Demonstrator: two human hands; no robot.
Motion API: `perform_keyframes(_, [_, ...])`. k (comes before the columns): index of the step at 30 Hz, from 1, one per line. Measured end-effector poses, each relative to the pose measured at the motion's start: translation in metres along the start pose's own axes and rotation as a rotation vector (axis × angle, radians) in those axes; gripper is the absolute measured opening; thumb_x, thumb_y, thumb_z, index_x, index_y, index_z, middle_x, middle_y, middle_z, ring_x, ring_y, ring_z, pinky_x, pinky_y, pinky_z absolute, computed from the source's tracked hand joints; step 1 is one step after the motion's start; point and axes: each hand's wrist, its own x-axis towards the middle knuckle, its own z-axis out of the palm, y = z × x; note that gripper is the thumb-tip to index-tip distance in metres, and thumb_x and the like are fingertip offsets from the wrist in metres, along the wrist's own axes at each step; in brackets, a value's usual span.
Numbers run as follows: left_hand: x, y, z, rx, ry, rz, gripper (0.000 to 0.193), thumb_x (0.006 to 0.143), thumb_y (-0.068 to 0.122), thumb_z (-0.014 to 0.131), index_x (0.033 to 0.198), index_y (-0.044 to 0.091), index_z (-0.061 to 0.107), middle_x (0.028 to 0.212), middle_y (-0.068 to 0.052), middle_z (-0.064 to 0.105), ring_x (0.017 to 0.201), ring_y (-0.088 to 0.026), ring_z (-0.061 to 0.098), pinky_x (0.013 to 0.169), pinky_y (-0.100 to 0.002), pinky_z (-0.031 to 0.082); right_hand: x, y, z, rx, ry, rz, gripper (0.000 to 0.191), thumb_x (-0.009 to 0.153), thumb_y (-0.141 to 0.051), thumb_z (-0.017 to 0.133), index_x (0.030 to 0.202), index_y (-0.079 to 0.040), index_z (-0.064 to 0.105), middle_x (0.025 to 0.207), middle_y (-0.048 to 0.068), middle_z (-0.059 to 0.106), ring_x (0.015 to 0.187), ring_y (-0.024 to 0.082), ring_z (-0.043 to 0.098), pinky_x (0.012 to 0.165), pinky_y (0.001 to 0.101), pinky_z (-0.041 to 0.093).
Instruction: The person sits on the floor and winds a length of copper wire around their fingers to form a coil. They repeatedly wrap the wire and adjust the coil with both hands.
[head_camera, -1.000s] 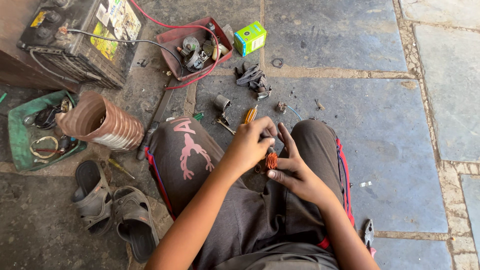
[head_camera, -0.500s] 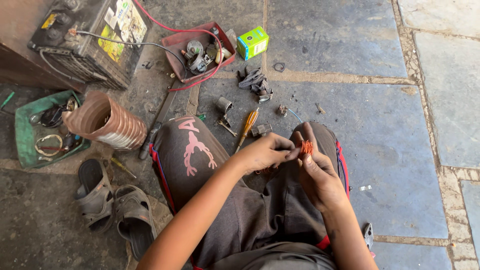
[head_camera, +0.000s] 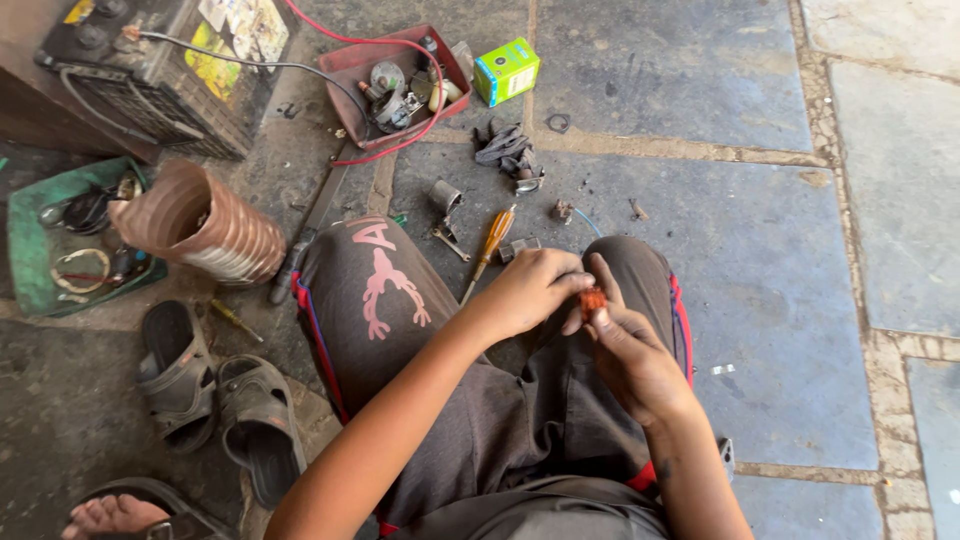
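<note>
I sit on a stone floor with my knees drawn up in grey trousers. A small orange-brown part (head_camera: 593, 300) is pinched between both hands above my lap. My left hand (head_camera: 530, 290) grips it from the left with curled fingers. My right hand (head_camera: 628, 350) holds it from below and the right, thumb pressed up against it. An orange-handled screwdriver (head_camera: 489, 242) lies on the floor just beyond my left knee, beside a small metal cylinder (head_camera: 445, 194) and a wrench (head_camera: 447, 240).
A red tray (head_camera: 350, 65) of metal parts, a green box (head_camera: 506, 71), a battery (head_camera: 160, 60) with a red wire, a ribbed brown tube (head_camera: 205, 225), a green tray (head_camera: 30, 250), sandals (head_camera: 215, 400) and another person's foot (head_camera: 110, 515) surround me.
My hands shifted with the orange part: up and right half a second ago, now slightly back down toward my lap. The view has tilted a little.
</note>
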Motion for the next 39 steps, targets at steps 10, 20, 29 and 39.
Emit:
perform_keyframes(10, [-0.006, 0.002, -0.003, 0.116, 0.041, 0.046, 0.031, 0.096, 0.027, 0.063, 0.09, -0.003, 0.069, 0.089, -0.023, 0.071, 0.091, -0.04, 0.069, 0.079, -0.047, 0.053, 0.004, -0.004, 0.0, -0.58, -0.004, -0.022, 0.03, 0.102, -0.027, 0.056, 0.101, -0.004, 0.075, 0.174, 0.019, -0.001, 0.162, 0.024, -0.011, 0.123, 0.043, 0.014])
perform_keyframes(20, [-0.006, 0.008, -0.006, -0.01, -0.093, -0.057, 0.029, 0.095, 0.026, 0.062, 0.097, -0.002, 0.071, 0.088, -0.02, 0.074, 0.087, -0.035, 0.074, 0.077, -0.044, 0.055, 0.003, -0.01, 0.001, -0.522, -0.261, -0.114, 0.032, 0.103, -0.032, 0.057, 0.107, -0.006, 0.076, 0.178, 0.021, 0.001, 0.164, 0.033, 0.004, 0.123, 0.0465, 0.024])
perform_keyframes(29, [-0.006, -0.001, -0.011, -0.027, -0.102, -0.036, 0.031, 0.095, 0.027, 0.061, 0.094, -0.002, 0.07, 0.086, -0.019, 0.074, 0.085, -0.035, 0.074, 0.075, -0.043, 0.055, 0.008, 0.012, -0.006, -0.628, -0.195, -0.089, 0.026, 0.101, -0.028, 0.061, 0.108, -0.008, 0.076, 0.175, 0.018, -0.006, 0.162, 0.033, 0.001, 0.123, 0.0467, 0.021])
perform_keyframes(39, [-0.009, -0.007, -0.005, 0.112, 0.0, -0.007, 0.032, 0.096, 0.027, 0.063, 0.084, -0.003, 0.066, 0.085, -0.021, 0.071, 0.088, -0.04, 0.07, 0.077, -0.048, 0.052, 0.005, 0.013, -0.007, -0.753, -0.183, -0.218, 0.022, 0.097, -0.024, 0.066, 0.11, -0.009, 0.077, 0.175, 0.02, -0.005, 0.163, 0.036, -0.001, 0.127, 0.0479, 0.009])
